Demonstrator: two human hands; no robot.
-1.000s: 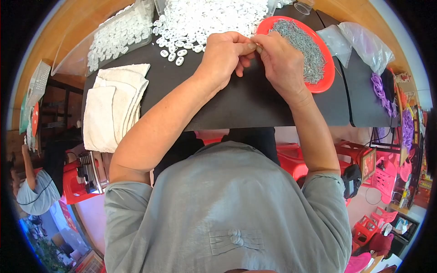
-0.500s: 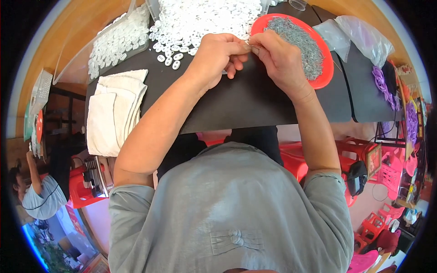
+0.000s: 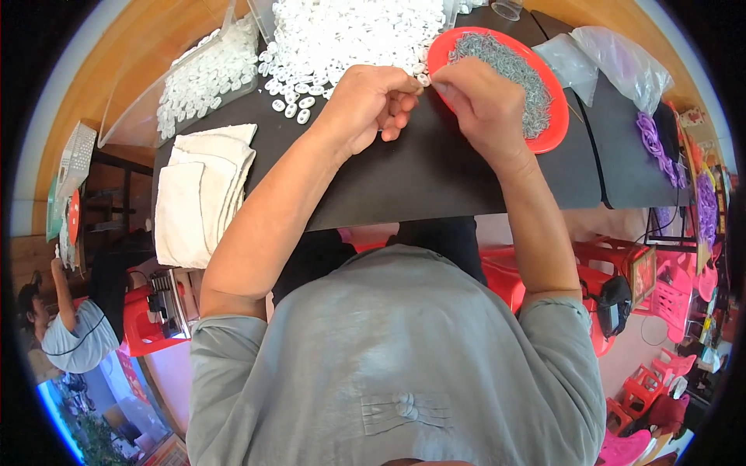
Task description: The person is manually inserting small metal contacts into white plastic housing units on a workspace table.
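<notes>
White oval pieces [image 3: 353, 39] lie heaped at the far side of a dark worktop [image 3: 404, 179], a few strays scattered in front, as a person in a grey shirt [image 3: 388, 326] works with both hands raised near the pile. The left hand [image 3: 365, 101] has thumb and forefinger drawn together beside one white piece, its other fingers curled; the right hand [image 3: 488, 101], fingers bent, meets it almost tip to tip over the near edge of a red tray [image 3: 558, 132] of slim grey pieces [image 3: 528, 81]. Whether either grip is closed on anything (the fingertips are too small to read) cannot be told. At left sit a clear bin [image 3: 206, 81] of more white ovals and folded pale cloths [image 3: 183, 202]; at right, clear plastic bags [image 3: 622, 66] lie beyond the tray.
</notes>
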